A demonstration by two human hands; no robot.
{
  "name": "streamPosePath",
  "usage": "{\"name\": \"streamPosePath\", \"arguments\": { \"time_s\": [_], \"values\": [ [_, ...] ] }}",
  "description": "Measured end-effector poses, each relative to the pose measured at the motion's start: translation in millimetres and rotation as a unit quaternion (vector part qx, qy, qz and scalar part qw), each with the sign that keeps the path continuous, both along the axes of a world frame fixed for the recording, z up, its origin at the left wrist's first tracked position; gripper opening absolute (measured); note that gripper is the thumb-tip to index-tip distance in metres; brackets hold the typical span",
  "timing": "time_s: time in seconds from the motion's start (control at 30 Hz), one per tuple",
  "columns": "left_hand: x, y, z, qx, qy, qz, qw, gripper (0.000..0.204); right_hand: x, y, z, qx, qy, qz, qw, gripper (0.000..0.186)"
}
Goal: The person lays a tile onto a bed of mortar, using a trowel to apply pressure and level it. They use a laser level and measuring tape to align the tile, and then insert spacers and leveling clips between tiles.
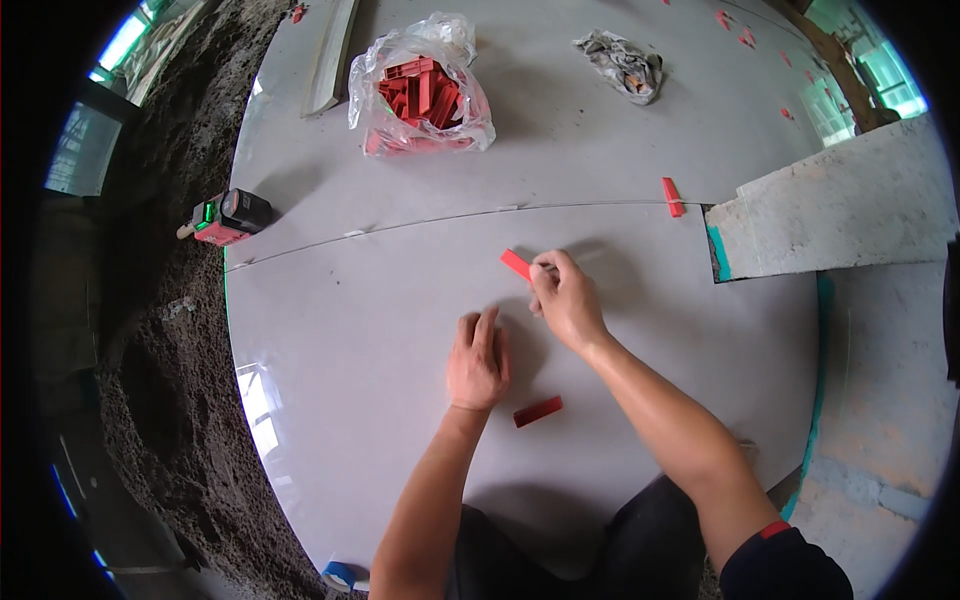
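My right hand (568, 300) pinches a red plastic tile-levelling wedge (515, 263) by one end, just above a large grey floor tile (350, 400). Left of it and closer to me, my left hand (478, 362) rests on the tile with fingers slightly bent and apart, and nothing shows in it. Beside that wrist lies a loose red wedge (538, 411). At the joint with the farther tile, another red wedge (672, 197) sits on the right, and small whitish clips (357, 233) stick up along the line.
A clear plastic bag full of red wedges (425, 95) stands on the far tile, with a crumpled grey cloth (625, 68) to its right. A laser level (228, 217) stands at the left edge, next to rough dark mortar (165, 400). A concrete block (840, 205) borders the right side.
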State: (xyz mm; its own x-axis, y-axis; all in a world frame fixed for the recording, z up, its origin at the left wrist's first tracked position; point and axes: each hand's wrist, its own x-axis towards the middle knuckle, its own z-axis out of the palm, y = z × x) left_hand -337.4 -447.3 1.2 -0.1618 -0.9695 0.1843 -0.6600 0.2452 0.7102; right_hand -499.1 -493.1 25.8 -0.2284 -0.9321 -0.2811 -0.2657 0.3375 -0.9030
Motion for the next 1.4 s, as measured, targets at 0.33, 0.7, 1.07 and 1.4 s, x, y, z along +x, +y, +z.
{"name": "streamPosePath", "arguments": {
  "time_s": [0.33,0.7,1.07,1.4],
  "values": [
    [-29,-98,-13,0.003,0.03,-0.073,0.997,0.05,12,-50,-25,-0.047,-0.021,-0.091,0.995,0.02],
    [-26,-120,-15,0.009,0.116,-0.056,0.992,0.051,-2,-57,-26,-0.077,0.321,0.119,0.936,0.028],
    [-22,-170,3,0.002,-0.032,-0.208,0.978,0.063,-13,-82,-38,-0.172,0.264,0.134,0.939,0.042],
    [-34,-172,-9,-0.105,-0.041,-0.165,0.98,0.019,-19,-93,-43,-0.24,0.269,0.155,0.92,0.019]
  ]
}}
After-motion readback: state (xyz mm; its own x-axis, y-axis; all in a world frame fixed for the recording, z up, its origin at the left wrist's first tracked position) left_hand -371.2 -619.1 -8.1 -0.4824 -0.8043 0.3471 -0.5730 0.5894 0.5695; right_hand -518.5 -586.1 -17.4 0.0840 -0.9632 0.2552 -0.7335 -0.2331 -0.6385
